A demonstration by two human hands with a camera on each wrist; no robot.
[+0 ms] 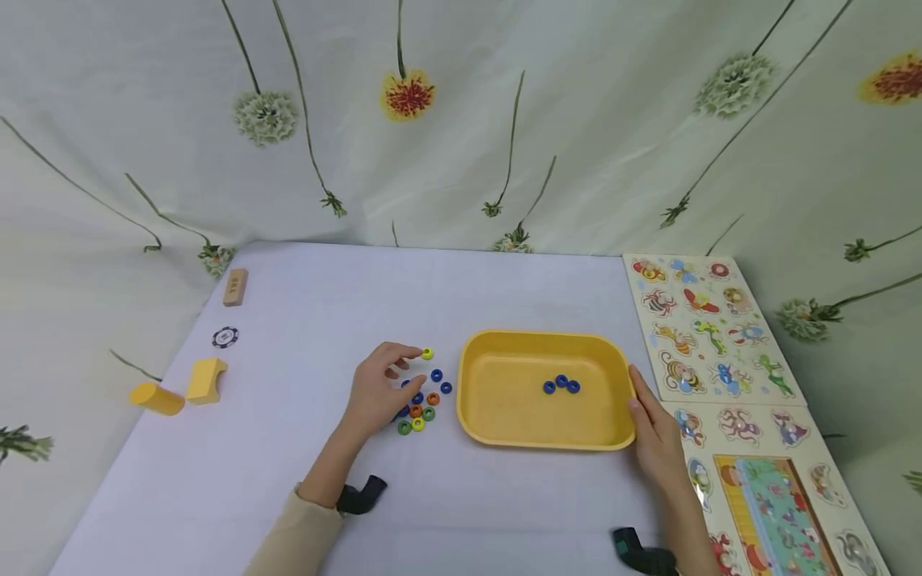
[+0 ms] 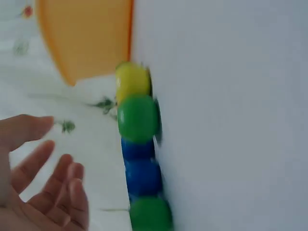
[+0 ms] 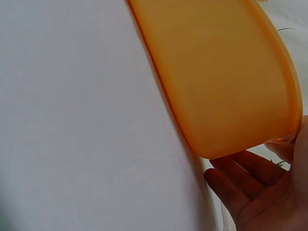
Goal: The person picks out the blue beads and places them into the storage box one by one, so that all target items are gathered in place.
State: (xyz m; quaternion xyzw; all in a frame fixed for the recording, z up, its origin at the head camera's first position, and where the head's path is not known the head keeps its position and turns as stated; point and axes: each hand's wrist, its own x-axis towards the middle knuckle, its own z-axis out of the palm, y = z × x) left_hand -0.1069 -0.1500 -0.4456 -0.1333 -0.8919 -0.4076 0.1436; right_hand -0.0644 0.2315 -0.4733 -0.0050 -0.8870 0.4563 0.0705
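A yellow tray stands on the table with several blue beads inside it. My right hand holds the tray's right end, thumb at the rim and fingers against the outer wall, as the right wrist view also shows. Left of the tray lies a loose cluster of blue, orange, green and yellow beads. Over that cluster is my left hand, fingers bent loosely and nothing between them. One yellow-green bead lies just beyond its fingertips. In the left wrist view, a green bead appears beside the hand, not touching it.
On the left stand a yellow cylinder, a yellow arched block, a poker chip and a small wooden block. Sticker-like picture boards cover the right edge. A flower-printed cloth hangs behind.
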